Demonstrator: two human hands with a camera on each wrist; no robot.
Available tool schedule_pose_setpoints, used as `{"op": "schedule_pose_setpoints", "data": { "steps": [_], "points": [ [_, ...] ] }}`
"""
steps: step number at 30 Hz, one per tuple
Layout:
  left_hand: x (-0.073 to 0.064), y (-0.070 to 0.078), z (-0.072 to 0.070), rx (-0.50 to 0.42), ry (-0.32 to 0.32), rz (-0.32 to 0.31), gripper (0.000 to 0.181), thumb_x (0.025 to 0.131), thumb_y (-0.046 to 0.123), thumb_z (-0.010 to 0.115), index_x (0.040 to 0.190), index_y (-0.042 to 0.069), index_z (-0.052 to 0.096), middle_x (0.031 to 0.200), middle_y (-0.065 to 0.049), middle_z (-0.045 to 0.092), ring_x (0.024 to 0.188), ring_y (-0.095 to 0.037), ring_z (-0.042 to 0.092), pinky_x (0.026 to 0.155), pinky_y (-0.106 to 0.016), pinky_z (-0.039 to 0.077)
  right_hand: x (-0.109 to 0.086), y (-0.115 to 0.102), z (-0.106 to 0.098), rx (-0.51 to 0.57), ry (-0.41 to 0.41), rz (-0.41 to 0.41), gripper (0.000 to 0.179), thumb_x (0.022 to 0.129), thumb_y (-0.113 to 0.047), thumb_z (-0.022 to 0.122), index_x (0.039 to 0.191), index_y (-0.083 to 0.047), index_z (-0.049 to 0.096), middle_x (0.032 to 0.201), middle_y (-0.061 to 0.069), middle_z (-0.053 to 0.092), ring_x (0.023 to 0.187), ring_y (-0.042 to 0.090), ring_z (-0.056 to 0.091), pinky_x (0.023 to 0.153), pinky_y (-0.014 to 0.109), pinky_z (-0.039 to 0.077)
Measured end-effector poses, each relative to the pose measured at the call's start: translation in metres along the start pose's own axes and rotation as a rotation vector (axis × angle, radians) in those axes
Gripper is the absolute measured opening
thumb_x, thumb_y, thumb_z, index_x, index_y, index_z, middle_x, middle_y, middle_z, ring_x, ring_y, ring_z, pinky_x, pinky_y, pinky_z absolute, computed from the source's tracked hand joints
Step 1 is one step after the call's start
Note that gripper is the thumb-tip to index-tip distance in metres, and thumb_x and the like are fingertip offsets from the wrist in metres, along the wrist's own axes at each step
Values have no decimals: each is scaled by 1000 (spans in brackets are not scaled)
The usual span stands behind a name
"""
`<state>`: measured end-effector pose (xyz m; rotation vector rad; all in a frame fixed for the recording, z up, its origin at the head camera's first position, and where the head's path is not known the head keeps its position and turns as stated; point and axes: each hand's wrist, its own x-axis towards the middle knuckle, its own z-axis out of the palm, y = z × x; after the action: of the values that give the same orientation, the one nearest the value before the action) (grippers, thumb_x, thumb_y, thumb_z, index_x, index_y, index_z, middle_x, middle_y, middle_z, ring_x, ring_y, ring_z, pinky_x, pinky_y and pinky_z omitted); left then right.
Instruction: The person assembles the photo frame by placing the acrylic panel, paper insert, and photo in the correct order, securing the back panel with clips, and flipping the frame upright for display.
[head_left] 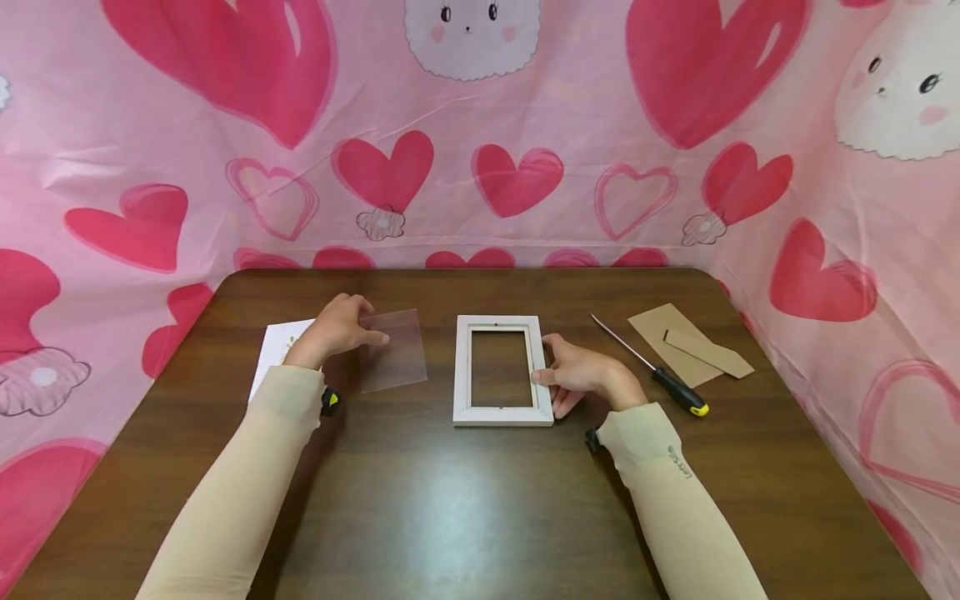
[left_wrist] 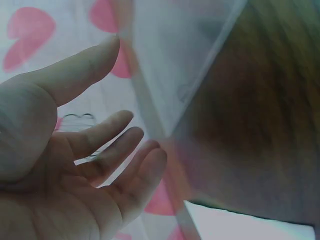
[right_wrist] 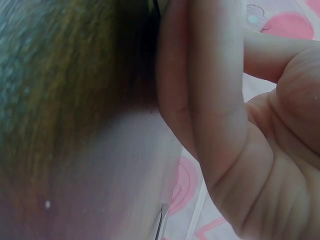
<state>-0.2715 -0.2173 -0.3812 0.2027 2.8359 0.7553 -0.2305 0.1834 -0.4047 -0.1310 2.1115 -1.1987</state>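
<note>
In the head view my left hand (head_left: 339, 331) is held over the left part of the table, thumb and fingers spread apart. Beside it is a clear plastic sheet (head_left: 397, 354), whose straight edge also shows in the left wrist view. The left wrist view shows nothing between the fingers of the left hand (left_wrist: 100, 150). At the middle of the table lies a white picture frame (head_left: 504, 415) with an opening in its centre. My right hand (head_left: 577, 372) grips its right side, thumb on top. The right wrist view shows the curled fingers close up; the frame's contact is hidden there.
A white card (head_left: 272, 343) with a small print lies partly under the left forearm. Right of the frame lies a screwdriver (head_left: 652, 367) with a black and yellow handle. Beyond it are a brown backing board (head_left: 663, 321) and a stand piece (head_left: 716, 357). Pink heart-patterned cloth surrounds the table.
</note>
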Motion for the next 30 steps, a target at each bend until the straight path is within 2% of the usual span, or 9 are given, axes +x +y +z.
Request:
{"op": "schedule_pose_setpoints", "data": {
  "steps": [6,11,14,19,23,26,30],
  "points": [
    [10,-11,9,62,-15,-59,77,90,38,86,137,-13,53,140,-33,44,129,-51,46,113,-64,42,3,2,0,-12,3,10,78,109,-16,62,165,-9,8,95,21,62,59,23,69,57,39,65],
    [15,-10,9,90,-15,-79,83,86,40,89,136,-16,52,144,-38,39,133,-60,38,113,-68,40,2,1,-1,-3,11,11,80,109,-14,62,165,-9,5,94,22,61,58,22,69,57,38,65],
    [17,-9,8,107,-9,-80,84,85,40,91,133,-17,53,143,-39,39,131,-61,39,113,-68,40,1,1,-2,-5,11,7,82,109,-14,62,166,-9,4,95,22,61,59,22,68,58,38,65],
    [15,-8,9,103,-9,-89,80,83,41,92,123,-16,53,132,-36,43,124,-58,42,107,-67,44,0,1,-3,-10,9,1,82,108,-15,64,165,-9,6,96,22,61,59,22,69,59,40,65],
    [14,-8,8,82,-5,-102,78,82,43,93,118,-14,54,131,-36,43,123,-57,42,105,-67,46,1,0,-3,-15,2,-11,81,108,-16,63,165,-9,6,95,22,62,58,23,70,60,41,66],
    [13,-9,8,90,1,-116,89,82,44,93,127,-19,49,137,-41,40,127,-60,41,110,-69,43,2,0,-3,-11,-4,-20,79,109,-15,62,165,-10,7,94,22,63,57,23,70,60,41,66],
    [12,-8,8,100,3,-146,109,82,46,92,142,-26,35,142,-46,35,132,-62,38,114,-70,40,2,0,-2,-11,-6,-19,78,109,-15,62,165,-9,8,93,22,63,57,23,70,60,42,66]
  ]
}}
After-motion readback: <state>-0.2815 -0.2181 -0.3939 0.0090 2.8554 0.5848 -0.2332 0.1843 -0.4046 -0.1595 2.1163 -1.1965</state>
